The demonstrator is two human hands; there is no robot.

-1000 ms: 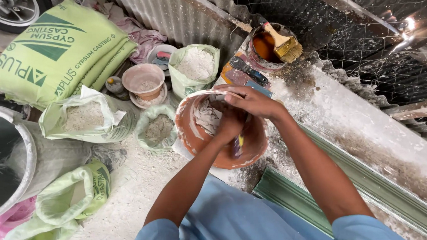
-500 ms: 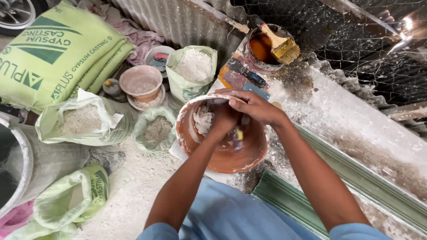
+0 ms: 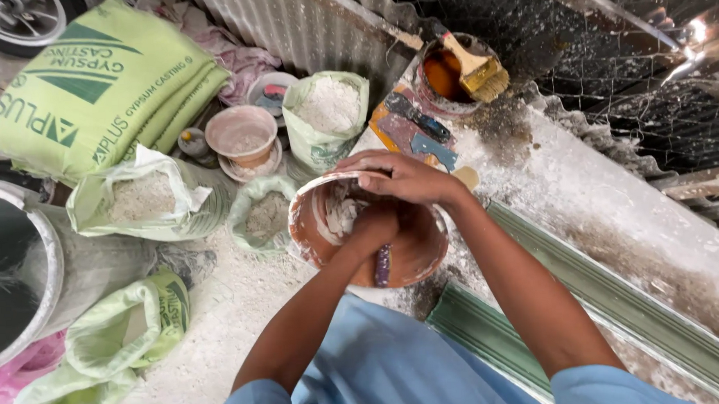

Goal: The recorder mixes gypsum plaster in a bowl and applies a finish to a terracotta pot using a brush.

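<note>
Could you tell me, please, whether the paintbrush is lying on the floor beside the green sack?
No, the paintbrush rests across the rim of the round tin of orange-brown liquid, far from the sack.

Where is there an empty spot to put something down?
The dusty white ledge right of the orange bowl lies bare toward the wire mesh. The powdery floor below the open bags is free too. Around the small tub it's crowded.

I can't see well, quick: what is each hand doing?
Left hand: closed on a tool handle in the bowl.
Right hand: cupped over the left, holding nothing visible.
</note>
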